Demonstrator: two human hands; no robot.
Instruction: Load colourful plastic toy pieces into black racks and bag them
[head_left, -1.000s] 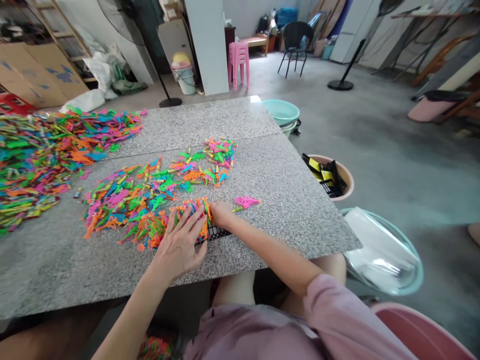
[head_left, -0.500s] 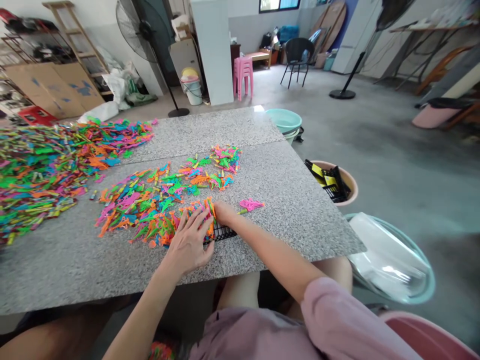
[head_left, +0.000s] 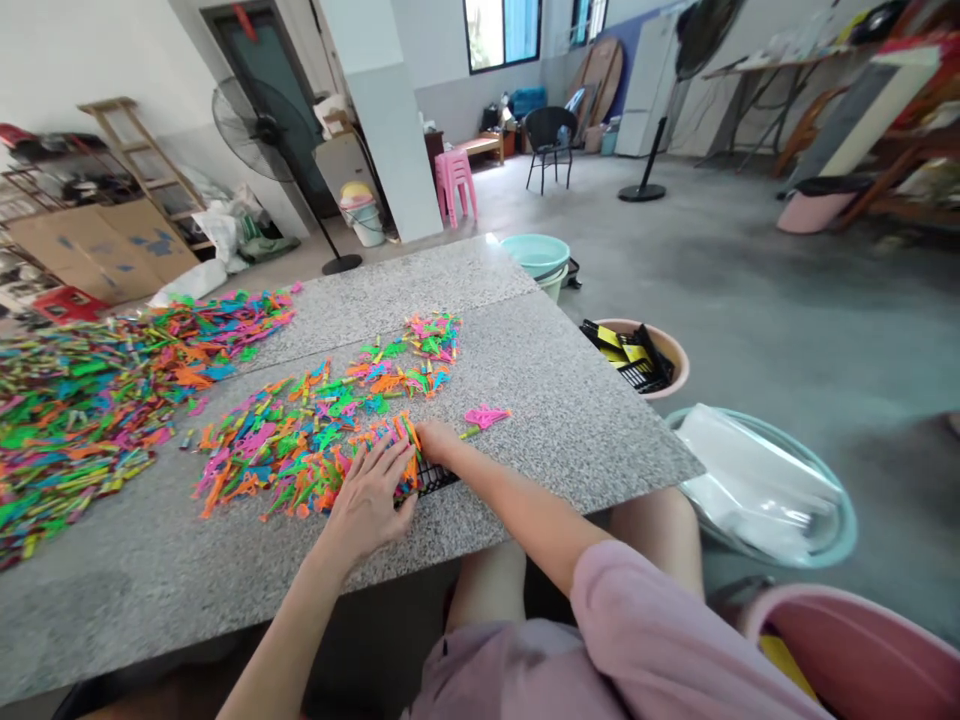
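A black openwork plastic basket [head_left: 436, 478] sits near the table's front edge, with a row of small bright plastic toys [head_left: 407, 462] standing in its left part. My left hand [head_left: 369, 500] lies over the left end of this row, fingers stretched out and thumb apart toward the basket's near side. At the row's right side is my right hand [head_left: 438, 443], its fingers curled against the toys; the fingertips are hidden. A loose heap of similar toys [head_left: 262, 450] spreads to the left. One pink toy [head_left: 486, 416] lies alone beyond my right forearm.
A much larger pile of toys [head_left: 82, 400] covers the left of the speckled stone table [head_left: 555, 400]. Right of the table stand a tub with black baskets [head_left: 679, 370], a basin with clear plastic [head_left: 844, 520] and a pink tub [head_left: 862, 640]. A standing fan [head_left: 341, 263] is behind.
The camera view has tilted up and turned, so the scene shifts left in the picture. Both hands stay at the row of toys in the basket, with little visible movement.
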